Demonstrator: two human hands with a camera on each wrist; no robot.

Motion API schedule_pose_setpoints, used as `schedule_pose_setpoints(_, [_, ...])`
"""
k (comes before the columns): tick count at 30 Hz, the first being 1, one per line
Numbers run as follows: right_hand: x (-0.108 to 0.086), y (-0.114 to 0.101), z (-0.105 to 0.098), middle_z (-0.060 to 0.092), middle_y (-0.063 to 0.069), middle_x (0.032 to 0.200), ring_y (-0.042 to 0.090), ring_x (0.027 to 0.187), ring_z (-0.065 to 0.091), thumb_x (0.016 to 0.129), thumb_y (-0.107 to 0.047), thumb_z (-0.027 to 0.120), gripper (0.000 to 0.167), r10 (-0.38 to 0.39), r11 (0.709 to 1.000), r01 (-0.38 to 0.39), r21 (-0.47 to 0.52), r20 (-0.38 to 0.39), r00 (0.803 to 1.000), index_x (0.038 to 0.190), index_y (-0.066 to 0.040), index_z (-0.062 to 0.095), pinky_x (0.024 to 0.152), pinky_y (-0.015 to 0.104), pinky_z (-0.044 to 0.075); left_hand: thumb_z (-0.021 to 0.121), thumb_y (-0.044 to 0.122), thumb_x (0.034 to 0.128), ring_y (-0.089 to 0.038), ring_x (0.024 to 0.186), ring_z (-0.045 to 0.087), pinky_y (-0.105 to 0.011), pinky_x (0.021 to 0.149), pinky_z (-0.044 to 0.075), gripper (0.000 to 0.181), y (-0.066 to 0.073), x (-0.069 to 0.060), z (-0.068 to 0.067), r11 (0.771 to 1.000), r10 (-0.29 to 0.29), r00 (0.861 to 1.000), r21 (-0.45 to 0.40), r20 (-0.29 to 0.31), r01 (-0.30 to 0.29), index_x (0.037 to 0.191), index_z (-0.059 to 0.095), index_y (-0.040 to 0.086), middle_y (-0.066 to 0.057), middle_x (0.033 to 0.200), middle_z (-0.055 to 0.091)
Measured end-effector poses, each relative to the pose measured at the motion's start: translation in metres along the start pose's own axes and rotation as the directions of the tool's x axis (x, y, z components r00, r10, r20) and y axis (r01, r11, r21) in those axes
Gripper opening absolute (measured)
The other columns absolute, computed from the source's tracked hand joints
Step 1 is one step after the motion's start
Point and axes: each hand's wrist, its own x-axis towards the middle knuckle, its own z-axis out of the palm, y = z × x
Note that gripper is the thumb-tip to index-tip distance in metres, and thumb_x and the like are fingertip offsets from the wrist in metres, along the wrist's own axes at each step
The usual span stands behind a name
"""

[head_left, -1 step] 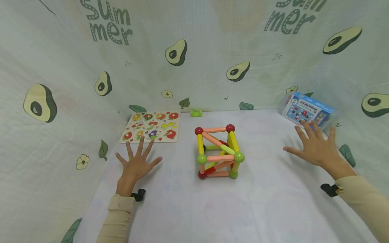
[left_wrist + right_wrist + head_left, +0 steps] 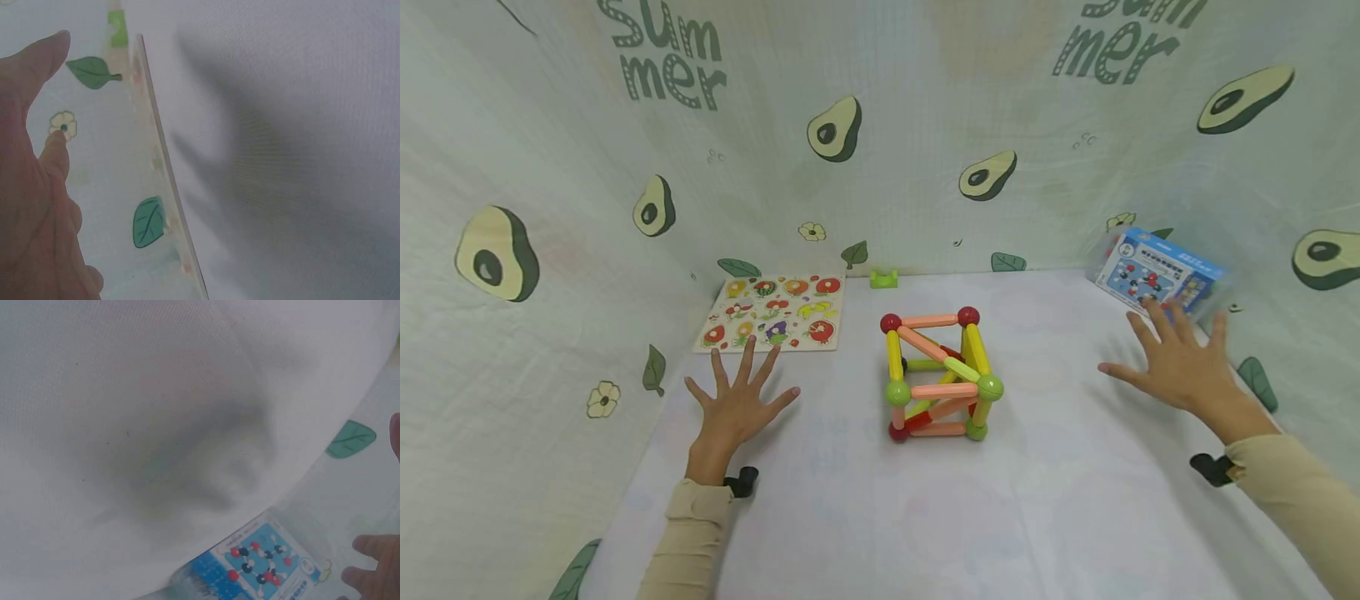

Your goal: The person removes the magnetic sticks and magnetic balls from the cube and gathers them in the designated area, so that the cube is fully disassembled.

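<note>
A box-shaped frame of coloured rods and balls (image 2: 945, 390) stands mid-table in the head view, with red and green balls at its corners and pink, yellow, green and red rods between them. To its left, my left hand (image 2: 736, 410) hovers with fingers spread and holds nothing; the fruit picture board (image 2: 805, 340) lies just beyond its fingertips. On the far right my right hand (image 2: 1183, 367) is also spread above the table, apart from everything. Past its fingers a blue and white box (image 2: 1157, 271) with molecule pictures leans at the back; the fingers overlap its lower edge in this view.
A small green plastic piece (image 2: 883, 280) sits at the back edge of the white table (image 2: 940, 517). Behind and at both sides hangs a pale cloth (image 2: 895, 67) printed with avocados. Each wrist wears a dark camera mount.
</note>
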Motion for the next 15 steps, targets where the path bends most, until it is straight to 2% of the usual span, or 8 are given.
schedule_pose_setpoints(5, [-0.001, -0.003, 0.003, -0.006, 0.023, 0.164, 0.043, 0.148, -0.015, 0.088, -0.076, 0.051, 0.108, -0.007, 0.999, 0.007, 0.035, -0.010, 1.000, 0.158, -0.001, 0.016, 0.099, 0.066, -0.032, 0.035, 0.084, 0.0872, -0.050, 0.142, -0.028, -0.075, 0.087, -0.032, 0.092, 0.000, 0.003, -0.002, 1.000, 0.009, 1.000, -0.002, -0.006, -0.009, 0.161, 0.008, 0.036, 0.001, 0.164, -0.023])
schedule_pose_setpoints(7, [-0.001, -0.007, 0.000, 0.003, 0.026, 0.163, 0.043, 0.149, -0.009, 0.088, -0.072, 0.055, 0.106, -0.014, 0.998, 0.017, 0.064, -0.055, 0.998, 0.156, 0.000, 0.020, 0.102, 0.070, -0.026, 0.039, 0.080, 0.0893, -0.048, 0.142, -0.029, -0.076, 0.089, -0.031, 0.090, 0.003, 0.005, -0.003, 0.999, 0.023, 0.999, -0.025, -0.024, -0.024, 0.161, 0.007, 0.035, 0.000, 0.165, -0.021])
schedule_pose_setpoints(9, [-0.001, -0.015, -0.007, 0.016, 0.027, 0.160, 0.045, 0.149, 0.004, 0.087, -0.066, 0.062, 0.099, -0.027, 0.994, 0.041, 0.103, -0.127, 0.991, 0.152, 0.001, 0.028, 0.106, 0.074, -0.016, 0.042, 0.076, 0.0917, -0.047, 0.144, -0.026, -0.078, 0.093, -0.026, 0.088, 0.011, 0.007, -0.006, 0.997, 0.040, 0.998, -0.063, -0.049, -0.043, 0.161, 0.007, 0.035, -0.002, 0.166, -0.016])
schedule_pose_setpoints(11, [-0.002, -0.028, -0.014, 0.029, 0.028, 0.153, 0.046, 0.144, 0.021, 0.085, -0.058, 0.070, 0.092, -0.060, 0.986, 0.091, 0.142, -0.213, 0.975, 0.146, 0.001, 0.038, 0.108, 0.077, 0.001, 0.045, 0.071, 0.0937, -0.048, 0.146, -0.018, -0.079, 0.099, -0.018, 0.085, 0.022, 0.009, -0.008, 0.989, 0.064, 0.994, -0.125, -0.090, -0.075, 0.162, 0.011, 0.033, -0.005, 0.168, -0.007])
schedule_pose_setpoints(13, [-0.002, -0.042, -0.022, 0.040, 0.028, 0.145, 0.048, 0.134, 0.035, 0.081, -0.050, 0.077, 0.084, -0.100, 0.971, 0.155, 0.181, -0.284, 0.954, 0.140, 0.002, 0.046, 0.104, 0.075, 0.017, 0.046, 0.068, 0.0950, -0.047, 0.148, -0.009, -0.078, 0.105, -0.009, 0.082, 0.034, 0.011, -0.010, 0.973, 0.086, 0.988, -0.204, -0.131, -0.111, 0.162, 0.014, 0.032, -0.006, 0.168, 0.002])
schedule_pose_setpoints(15, [-0.003, -0.057, -0.028, 0.045, 0.027, 0.141, 0.048, 0.128, 0.042, 0.079, -0.045, 0.081, 0.081, -0.136, 0.958, 0.207, 0.200, -0.321, 0.937, 0.137, 0.002, 0.050, 0.101, 0.072, 0.026, 0.047, 0.066, 0.0959, -0.045, 0.150, 0.001, -0.075, 0.109, 0.001, 0.079, 0.049, 0.013, -0.011, 0.945, 0.109, 0.979, -0.289, -0.171, -0.155, 0.161, 0.018, 0.032, -0.005, 0.168, 0.008])
